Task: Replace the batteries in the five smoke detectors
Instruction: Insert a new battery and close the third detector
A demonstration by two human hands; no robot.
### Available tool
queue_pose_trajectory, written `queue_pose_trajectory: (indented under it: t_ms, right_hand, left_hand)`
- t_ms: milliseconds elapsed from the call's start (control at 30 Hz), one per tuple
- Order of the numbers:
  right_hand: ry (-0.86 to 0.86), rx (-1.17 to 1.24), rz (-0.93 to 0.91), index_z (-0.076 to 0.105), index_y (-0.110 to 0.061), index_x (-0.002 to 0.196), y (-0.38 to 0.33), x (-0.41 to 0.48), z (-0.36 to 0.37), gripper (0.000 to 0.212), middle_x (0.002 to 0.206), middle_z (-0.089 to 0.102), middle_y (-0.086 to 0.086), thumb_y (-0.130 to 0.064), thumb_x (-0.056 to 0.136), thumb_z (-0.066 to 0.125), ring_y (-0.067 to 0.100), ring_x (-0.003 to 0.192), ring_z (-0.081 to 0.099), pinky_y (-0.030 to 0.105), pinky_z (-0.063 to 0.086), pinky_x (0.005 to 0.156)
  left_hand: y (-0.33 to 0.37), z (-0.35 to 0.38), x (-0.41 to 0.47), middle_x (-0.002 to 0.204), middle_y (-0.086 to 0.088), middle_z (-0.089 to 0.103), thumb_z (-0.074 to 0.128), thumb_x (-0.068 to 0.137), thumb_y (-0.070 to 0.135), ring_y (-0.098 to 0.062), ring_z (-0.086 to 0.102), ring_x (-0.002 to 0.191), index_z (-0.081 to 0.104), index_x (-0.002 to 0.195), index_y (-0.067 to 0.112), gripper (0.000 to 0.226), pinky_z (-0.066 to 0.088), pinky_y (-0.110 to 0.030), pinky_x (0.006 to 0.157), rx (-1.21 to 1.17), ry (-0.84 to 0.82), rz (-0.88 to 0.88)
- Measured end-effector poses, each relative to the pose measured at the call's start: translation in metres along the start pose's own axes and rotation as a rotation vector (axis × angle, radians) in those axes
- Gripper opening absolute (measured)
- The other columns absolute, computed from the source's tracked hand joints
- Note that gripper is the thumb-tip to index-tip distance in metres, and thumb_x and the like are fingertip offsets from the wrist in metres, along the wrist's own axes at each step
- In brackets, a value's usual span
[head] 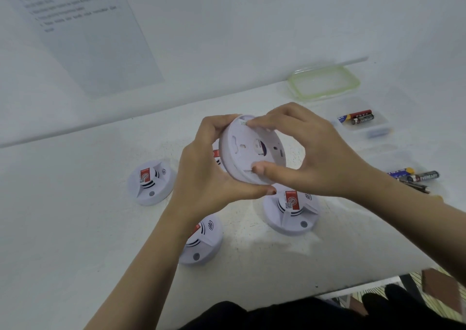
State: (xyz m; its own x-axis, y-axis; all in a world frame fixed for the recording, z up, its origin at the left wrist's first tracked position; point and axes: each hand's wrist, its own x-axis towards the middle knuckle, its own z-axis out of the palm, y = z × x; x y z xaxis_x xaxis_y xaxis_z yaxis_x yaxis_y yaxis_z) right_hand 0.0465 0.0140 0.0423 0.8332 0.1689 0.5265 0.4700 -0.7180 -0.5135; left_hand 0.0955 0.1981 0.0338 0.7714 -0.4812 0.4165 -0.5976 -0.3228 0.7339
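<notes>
White smoke detector (pixel 248 153): was held up, back showing.
Left hand (pixel 206 178): gripped its edge.
Right hand (pixel 320 153): pinched its back.

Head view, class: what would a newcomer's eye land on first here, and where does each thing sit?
First comes the held detector, raised at centre with its back to the camera; the left hand grips its rim and the right hand pinches its back. Below it the left detector, near detector and right detector lie on the white table, red labels up. At far right, batteries lie in a clear tub.
</notes>
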Motion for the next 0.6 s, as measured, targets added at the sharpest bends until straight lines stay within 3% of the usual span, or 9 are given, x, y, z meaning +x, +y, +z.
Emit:
queue_pose_trajectory:
  t_ms: [100, 167, 267, 333, 433, 500, 600]
  right_hand:
    - [-0.031, 0.128, 0.160, 0.045, -0.029, 0.134, -0.005, 0.000, 0.002, 0.073, 0.126, 0.045, -0.014, -0.060, 0.070, 0.062, 0.000, 0.120, 0.042, 0.012, 0.034, 0.095]
    - [-0.071, 0.247, 0.320, 0.032, -0.041, 0.138, -0.010, 0.003, 0.003, 0.087, 0.124, 0.042, -0.027, -0.067, 0.061, 0.064, -0.009, 0.114, 0.045, 0.008, 0.038, 0.089]
    - [-0.056, 0.475, 0.484, 0.033, -0.041, 0.136, -0.006, 0.006, 0.004, 0.091, 0.118, 0.056, -0.011, -0.054, 0.057, 0.074, 0.002, 0.099, 0.062, 0.020, 0.051, 0.081]
    - [-0.046, 0.683, 0.542, 0.039, -0.035, 0.133, -0.003, 0.005, 0.007, 0.084, 0.115, 0.063, 0.000, -0.045, 0.057, 0.074, 0.015, 0.097, 0.066, 0.032, 0.054, 0.082]
    - [-0.019, 1.183, 0.627, 0.050, -0.014, 0.122, -0.002, 0.001, 0.008, 0.055, 0.103, 0.068, 0.008, -0.031, 0.071, 0.056, 0.026, 0.093, 0.066, 0.035, 0.055, 0.076]
    - [-0.034, 1.458, 0.635, 0.058, -0.005, 0.115, -0.003, -0.002, 0.007, 0.048, 0.104, 0.068, 0.013, -0.031, 0.077, 0.042, 0.028, 0.095, 0.065, 0.035, 0.053, 0.075]
    - [-0.002, 1.542, 0.688, 0.063, -0.005, 0.118, 0.002, -0.007, 0.010, 0.052, 0.117, 0.065, 0.015, -0.024, 0.084, 0.028, 0.029, 0.103, 0.064, 0.039, 0.053, 0.075]
  left_hand:
    - [0.004, 0.005, 0.004, 0.121, 0.014, 0.058, 0.092, 0.045, 0.038, 0.000, 0.057, 0.110, 0.046, 0.127, 0.021, 0.095, 0.048, -0.014, 0.085, 0.058, 0.032, 0.024]
    - [0.005, 0.007, 0.005, 0.125, 0.011, 0.056, 0.090, 0.049, 0.041, -0.003, 0.055, 0.112, 0.046, 0.131, 0.020, 0.096, 0.047, -0.017, 0.091, 0.116, 0.022, 0.069]
    - [0.002, 0.008, 0.005, 0.130, 0.021, 0.046, 0.088, 0.052, 0.050, 0.006, 0.045, 0.118, 0.041, 0.137, 0.025, 0.101, 0.037, -0.009, 0.097, 0.143, -0.035, 0.118]
    - [0.001, 0.010, 0.003, 0.135, 0.023, 0.044, 0.085, 0.053, 0.052, 0.005, 0.043, 0.124, 0.037, 0.139, 0.030, 0.100, 0.036, -0.011, 0.101, 0.065, -0.063, 0.087]
    - [-0.005, 0.012, 0.001, 0.146, 0.014, 0.041, 0.084, 0.054, 0.053, -0.002, 0.041, 0.132, 0.030, 0.146, 0.026, 0.110, 0.035, -0.016, 0.106, -0.037, -0.121, -0.013]
    - [-0.008, 0.013, 0.000, 0.145, 0.016, 0.043, 0.082, 0.054, 0.054, 0.001, 0.042, 0.132, 0.030, 0.147, 0.027, 0.110, 0.038, -0.022, 0.108, -0.097, -0.155, -0.082]
    - [-0.012, 0.014, -0.003, 0.130, 0.021, 0.056, 0.083, 0.056, 0.046, -0.002, 0.054, 0.122, 0.045, 0.132, 0.031, 0.087, 0.047, -0.032, 0.103, -0.184, -0.133, -0.107]
